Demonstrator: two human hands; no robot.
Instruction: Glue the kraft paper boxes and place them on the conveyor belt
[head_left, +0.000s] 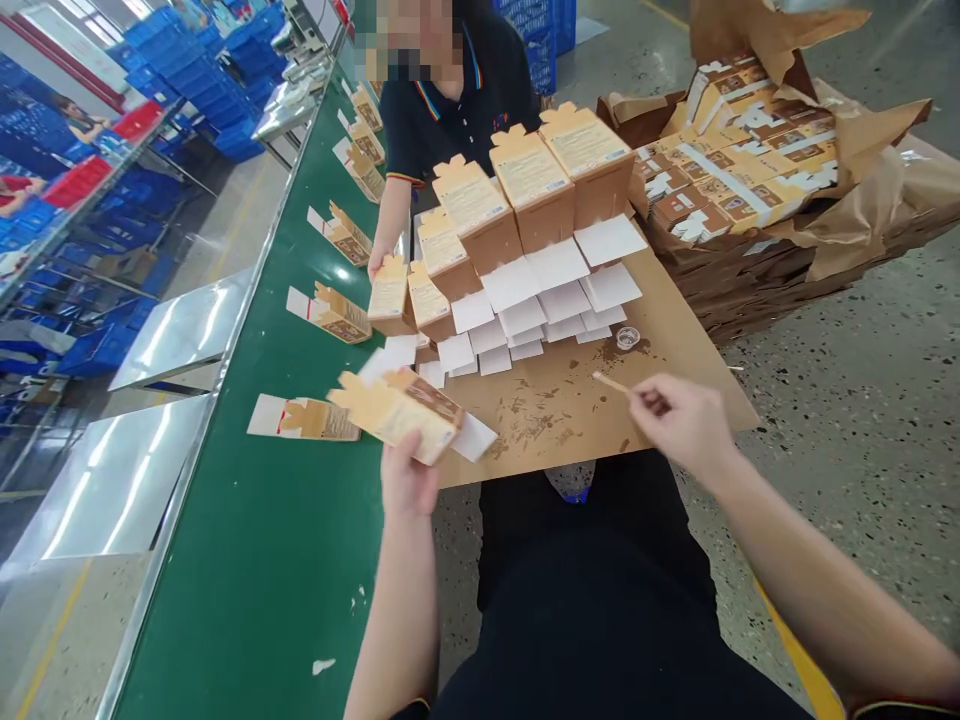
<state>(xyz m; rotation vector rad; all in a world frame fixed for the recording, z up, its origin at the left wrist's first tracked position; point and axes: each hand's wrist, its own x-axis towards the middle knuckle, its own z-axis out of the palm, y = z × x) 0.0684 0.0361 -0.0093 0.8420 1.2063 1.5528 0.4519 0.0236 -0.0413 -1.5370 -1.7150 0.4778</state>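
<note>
My left hand (409,475) grips a small cardboard box (409,415) printed in tan and brown. The box is tilted, its tan end flaps standing out at the left and a white flap sticking out at the lower right. Between the fingers of my right hand (686,425) is a thin stick (613,383) with a pale tip, pointing left over the brown board (555,430). Beyond the stick's tip sits a small clear round dish (628,338), with wet-looking dark spots around it. Stacked boxes (532,185) with white flaps hanging toward me stand behind.
Along the green conveyor belt (285,560) several similar boxes (330,312) lie in a row. A co-worker (457,100) across the board has a hand at a box by the stack. At right, flattened cartons (742,160) rest in torn brown paper. Blue crates (187,70) are piled far left.
</note>
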